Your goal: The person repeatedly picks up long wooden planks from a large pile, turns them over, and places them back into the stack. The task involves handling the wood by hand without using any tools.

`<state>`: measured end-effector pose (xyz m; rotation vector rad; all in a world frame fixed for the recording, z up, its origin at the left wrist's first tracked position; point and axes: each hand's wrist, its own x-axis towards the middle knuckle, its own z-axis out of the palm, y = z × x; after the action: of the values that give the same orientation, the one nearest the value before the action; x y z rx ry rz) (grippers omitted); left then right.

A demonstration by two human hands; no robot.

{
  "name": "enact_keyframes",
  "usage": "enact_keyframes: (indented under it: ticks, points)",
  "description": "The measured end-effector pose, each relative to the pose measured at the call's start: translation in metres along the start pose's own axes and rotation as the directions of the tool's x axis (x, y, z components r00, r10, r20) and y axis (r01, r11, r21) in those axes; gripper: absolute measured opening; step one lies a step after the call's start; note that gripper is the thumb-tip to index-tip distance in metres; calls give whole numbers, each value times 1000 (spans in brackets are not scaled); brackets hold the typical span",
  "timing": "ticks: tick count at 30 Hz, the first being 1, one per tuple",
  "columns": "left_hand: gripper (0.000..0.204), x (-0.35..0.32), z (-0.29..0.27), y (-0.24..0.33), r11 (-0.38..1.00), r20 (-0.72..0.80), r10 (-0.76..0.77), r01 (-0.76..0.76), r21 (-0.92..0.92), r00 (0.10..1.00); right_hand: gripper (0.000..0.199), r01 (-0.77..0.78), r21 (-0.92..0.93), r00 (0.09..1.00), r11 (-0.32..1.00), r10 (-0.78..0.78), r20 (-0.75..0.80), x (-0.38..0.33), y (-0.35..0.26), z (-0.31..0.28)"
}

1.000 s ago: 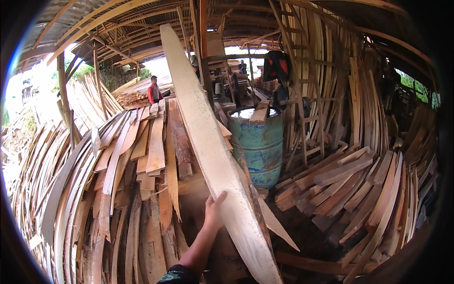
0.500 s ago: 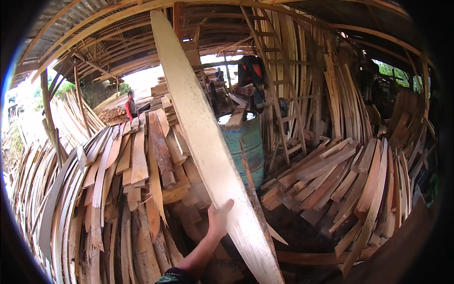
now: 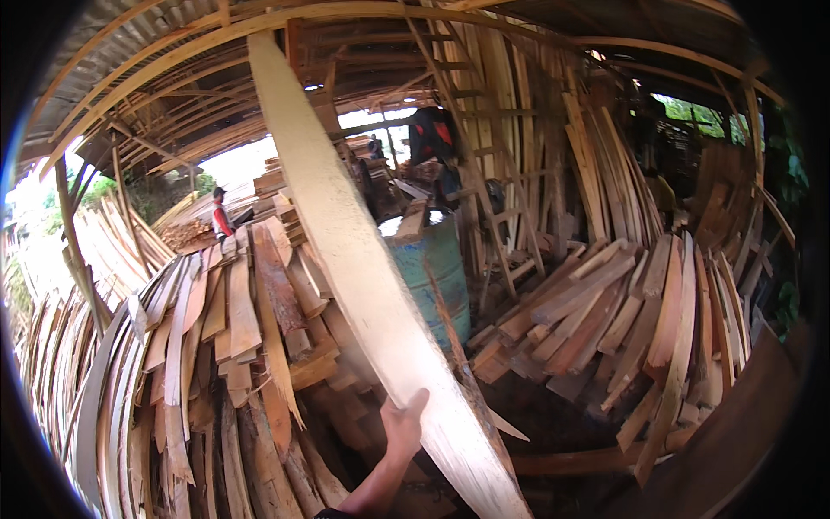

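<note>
Now, sweeping from nine o'clock: a fan of thin wood slats (image 3: 112, 372) leans in a curved stack, and next to it a heap of reddish offcut boards (image 3: 259, 311) climbs toward a person in a red top (image 3: 221, 218) far off at ten o'clock. Centre frame, the long pale plank (image 3: 363, 268) stands steeply tilted, its top up at twelve o'clock under the roof beams, its foot down at six. The left hand (image 3: 403, 426) comes up from six o'clock, fingers wrapped round the plank's left edge, thumb lifted along the face: a partly closed grip, not a fist. The right hand is out of view. Handling tip, as I judge it: with one hand low on a board this long, the top wants to swing, so steady it and keep it balanced. Behind sits a teal drum (image 3: 437, 277); at three o'clock, more stacked planks (image 3: 622, 320).
</note>
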<state>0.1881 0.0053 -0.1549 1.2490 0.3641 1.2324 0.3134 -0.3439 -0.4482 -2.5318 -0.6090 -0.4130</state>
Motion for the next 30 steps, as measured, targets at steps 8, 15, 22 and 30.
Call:
enact_keyframes:
  ticks: [8,15,22,30]
  points:
    - [32,9,-6,-28,998,24,-46,44,53,999,29,-56,120,992,991,42,120,17,-25,24]
    - [37,-26,-1,-81,972,59,9,-22,233,998,30,-133,143,982,981,111,151,8,-12,46]
    - [34,-38,-3,-79,949,31,-57,44,313,998,31,-153,107,952,982,118,281,-4,-5,75]
    - [25,-93,27,-75,956,77,-84,58,289,994,32,-202,79,934,976,168,316,-12,13,89]
